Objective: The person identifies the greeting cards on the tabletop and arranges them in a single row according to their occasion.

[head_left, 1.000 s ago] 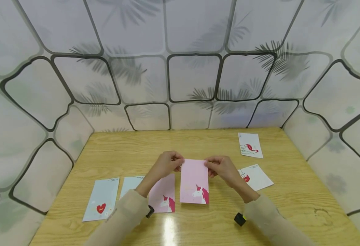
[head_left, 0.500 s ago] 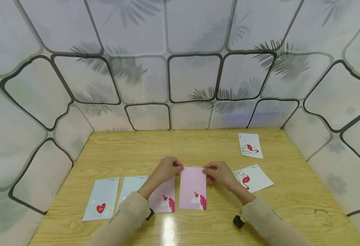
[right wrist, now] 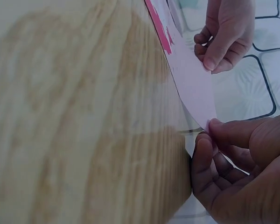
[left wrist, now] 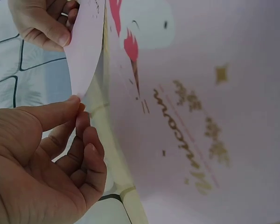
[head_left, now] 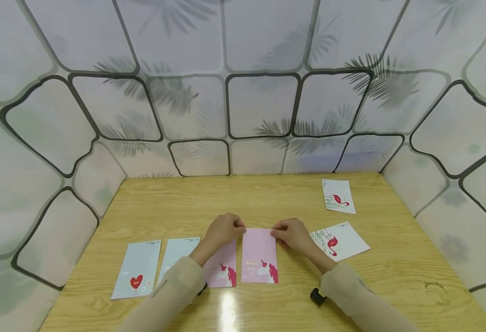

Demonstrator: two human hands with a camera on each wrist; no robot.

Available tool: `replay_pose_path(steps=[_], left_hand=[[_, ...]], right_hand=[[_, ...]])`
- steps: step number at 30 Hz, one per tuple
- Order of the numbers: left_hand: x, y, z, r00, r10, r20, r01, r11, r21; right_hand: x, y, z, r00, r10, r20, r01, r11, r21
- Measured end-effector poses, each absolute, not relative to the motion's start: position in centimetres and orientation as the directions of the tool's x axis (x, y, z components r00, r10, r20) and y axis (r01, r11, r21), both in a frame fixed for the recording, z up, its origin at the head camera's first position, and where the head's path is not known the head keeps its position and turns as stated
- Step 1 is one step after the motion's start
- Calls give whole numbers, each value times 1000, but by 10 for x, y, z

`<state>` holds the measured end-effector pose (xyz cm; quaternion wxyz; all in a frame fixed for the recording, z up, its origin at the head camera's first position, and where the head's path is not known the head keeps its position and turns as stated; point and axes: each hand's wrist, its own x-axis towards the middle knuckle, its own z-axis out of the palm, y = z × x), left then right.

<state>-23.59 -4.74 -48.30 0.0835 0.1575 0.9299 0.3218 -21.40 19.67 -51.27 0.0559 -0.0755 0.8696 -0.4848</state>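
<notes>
A pink card with a white and red unicorn (head_left: 259,253) is pinched at its two far corners. My left hand (head_left: 223,230) grips the left corner between thumb and fingers. At the right corner my right hand (head_left: 293,236) does the same. In the right wrist view the card (right wrist: 191,79) bends upward toward the pinching fingertips, its near part low by the wooden surface. A matching pink unicorn card (head_left: 222,265) lies just to the left, partly covered by my left hand and forearm; in the left wrist view its printed face (left wrist: 177,130) fills the right side.
Two pale blue cards lie farther left, one with a red heart (head_left: 136,269), the other (head_left: 179,251) partly under my left sleeve. On the right rest two white flamingo cards, one near (head_left: 342,240) and one farther back (head_left: 338,196). A patterned curtain (head_left: 259,106) borders the wooden table (head_left: 176,198).
Both hands have brought the held unicorn card down and nearer to me, beside the matching one. It shifted slightly left. More of the near flamingo card now shows.
</notes>
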Motion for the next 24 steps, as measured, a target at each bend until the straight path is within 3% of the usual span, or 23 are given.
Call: replay_pose_path(steps=[24], left_hand=[[-238,-48,-491,-943,332,-35,251,774,582]], right_hand=[[-219,186,-513,-984,-178,-24,-107,691,-715]])
